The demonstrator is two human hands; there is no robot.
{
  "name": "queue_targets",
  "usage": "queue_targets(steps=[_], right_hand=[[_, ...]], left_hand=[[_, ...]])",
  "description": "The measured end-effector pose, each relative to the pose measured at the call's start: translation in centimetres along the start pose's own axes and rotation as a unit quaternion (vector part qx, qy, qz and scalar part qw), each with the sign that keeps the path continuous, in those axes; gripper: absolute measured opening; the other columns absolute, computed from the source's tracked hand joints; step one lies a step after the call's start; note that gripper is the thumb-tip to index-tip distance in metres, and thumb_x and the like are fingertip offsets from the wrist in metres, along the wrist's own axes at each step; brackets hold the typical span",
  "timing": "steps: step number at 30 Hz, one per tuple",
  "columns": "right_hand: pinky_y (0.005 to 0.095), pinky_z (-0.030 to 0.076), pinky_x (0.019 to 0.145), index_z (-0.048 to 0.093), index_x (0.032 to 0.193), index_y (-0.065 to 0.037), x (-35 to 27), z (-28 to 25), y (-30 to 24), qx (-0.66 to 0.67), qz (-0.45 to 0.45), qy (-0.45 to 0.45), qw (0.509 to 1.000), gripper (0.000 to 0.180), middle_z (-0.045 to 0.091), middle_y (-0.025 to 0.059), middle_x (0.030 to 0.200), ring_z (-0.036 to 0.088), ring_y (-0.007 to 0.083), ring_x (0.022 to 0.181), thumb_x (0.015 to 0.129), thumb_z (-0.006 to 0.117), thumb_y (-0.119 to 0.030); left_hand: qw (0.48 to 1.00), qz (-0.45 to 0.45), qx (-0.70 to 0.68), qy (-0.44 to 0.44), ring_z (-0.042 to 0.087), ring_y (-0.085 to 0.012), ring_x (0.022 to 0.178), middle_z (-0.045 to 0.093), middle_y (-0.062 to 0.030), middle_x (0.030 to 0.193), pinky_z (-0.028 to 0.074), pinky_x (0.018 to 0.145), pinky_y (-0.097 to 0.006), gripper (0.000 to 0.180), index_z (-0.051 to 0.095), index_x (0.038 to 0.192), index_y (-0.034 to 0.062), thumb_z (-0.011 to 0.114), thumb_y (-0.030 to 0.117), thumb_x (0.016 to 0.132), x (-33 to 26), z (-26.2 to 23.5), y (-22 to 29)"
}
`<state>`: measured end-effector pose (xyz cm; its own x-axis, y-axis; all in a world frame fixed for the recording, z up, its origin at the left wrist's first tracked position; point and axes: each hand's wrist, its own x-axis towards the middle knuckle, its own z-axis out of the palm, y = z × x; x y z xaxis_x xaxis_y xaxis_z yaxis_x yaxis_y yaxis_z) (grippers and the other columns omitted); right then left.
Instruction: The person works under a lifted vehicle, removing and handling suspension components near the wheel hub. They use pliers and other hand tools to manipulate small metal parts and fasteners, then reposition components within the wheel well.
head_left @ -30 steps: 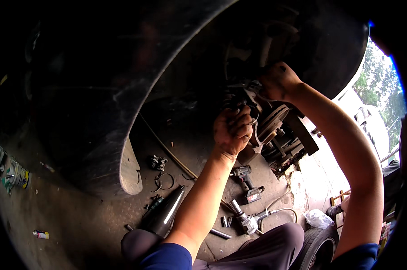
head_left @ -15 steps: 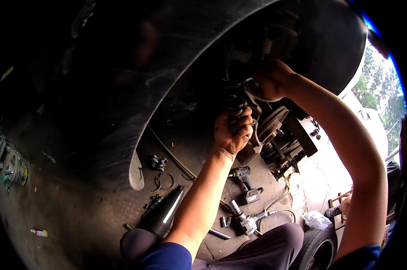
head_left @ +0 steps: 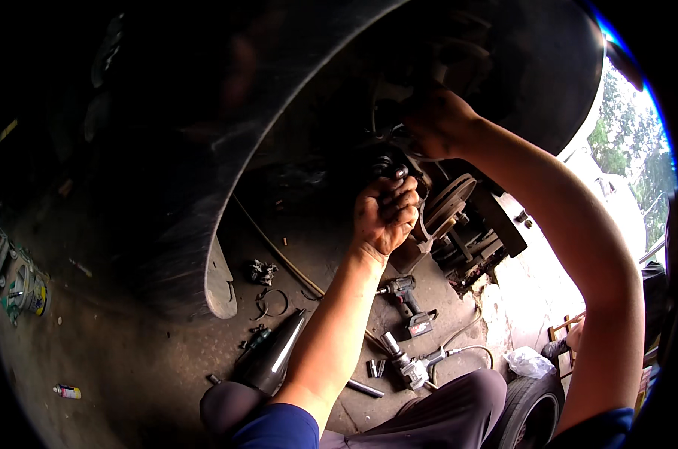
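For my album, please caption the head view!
Left hand and right hand at a wheel arch, beside a brake disc.

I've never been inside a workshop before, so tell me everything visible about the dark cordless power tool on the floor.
The cordless power tool looks mostly plastic, black and grey, with a stubby body, a grip and a blocky battery with a red-and-pale label. It lies on the floor, nose pointing left, battery toward the lower right, just above a silver tool. Neither the left hand nor the right hand touches it.
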<state>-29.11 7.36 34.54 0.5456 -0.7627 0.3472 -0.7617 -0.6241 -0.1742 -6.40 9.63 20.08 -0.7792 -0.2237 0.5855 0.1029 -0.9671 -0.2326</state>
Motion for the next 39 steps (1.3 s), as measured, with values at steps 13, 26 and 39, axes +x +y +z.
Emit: queue_targets(steps=[13, 26, 39], right_hand=[[0.0464, 0.058, 0.083, 0.076, 0.112, -0.010, -2.1, -6.6, -15.0, -0.345, 0.333, -0.103, 0.872, 0.044, 0.075, 0.0198, 0.100, 0.072, 0.0400, 0.097, 0.090, 0.074, -0.048], [0.0507, 0.057, 0.077, 0.073, 0.095, -0.004, -7.1, -2.6, -17.4, -0.305, 0.369, 0.022, 0.878, 0.035, 0.073, 0.0222, 0.089, 0.070, 0.0446, 0.089, 0.087, 0.071, -0.038], [0.0445, 0.058, 0.081, 0.075, 0.104, -0.010, -2.5, 0.6, -14.4, -0.390, 0.335, -0.080, 0.854, 0.036, 0.076, 0.0148, 0.091, 0.074, 0.0354, 0.090, 0.079, 0.070, -0.035]], left_hand=[[0.861, 0.277, 0.204, 0.376, 0.032, -0.0095, 0.050, 0.040, -0.0006, 0.068, 0.024, 0.043, -0.021, 0.062, 0.044, 0.086, 0.0067, 0.071, 0.062, 0.094, 1.6, 4.1, -2.1], [0.958, 0.103, 0.217, 0.154, 0.029, -0.0035, 0.055, 0.035, 0.0036, 0.073, 0.019, 0.047, -0.019, 0.046, 0.045, 0.079, 0.0090, 0.068, 0.040, 0.103, -1.5, 2.8, -0.3], [0.989, 0.089, 0.067, 0.094, 0.025, -0.0070, 0.053, 0.035, 0.0017, 0.073, 0.019, 0.044, -0.023, 0.049, 0.041, 0.074, 0.0089, 0.063, 0.038, 0.106, -0.8, 1.4, -0.5]])
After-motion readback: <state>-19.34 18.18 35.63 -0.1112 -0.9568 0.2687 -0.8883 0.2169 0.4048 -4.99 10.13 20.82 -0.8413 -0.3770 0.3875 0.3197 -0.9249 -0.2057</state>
